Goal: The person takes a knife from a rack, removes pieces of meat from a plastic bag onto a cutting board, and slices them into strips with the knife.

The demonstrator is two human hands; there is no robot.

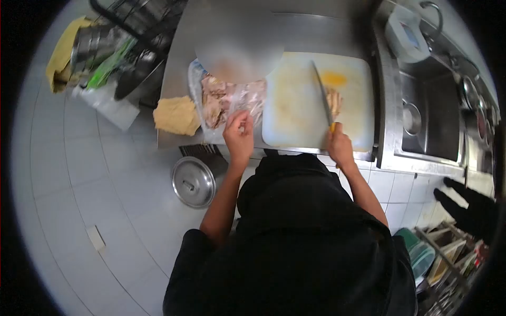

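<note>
My right hand [340, 147] grips the knife [321, 89] by its yellow handle [332, 128], the right place to hold something stiff and likely light. Meat slices [333, 102] lie beside it on the board [292, 118], with room leftward, near edge close. My left hand [239, 136] curls by probably soft, slippery meat on plastic [195, 79]; whether it's pinching, I can't tell.

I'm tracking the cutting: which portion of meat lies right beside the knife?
The small meat portion on the cutting board, just right of the knife; the larger pile lies off the board, by the left hand.
</note>
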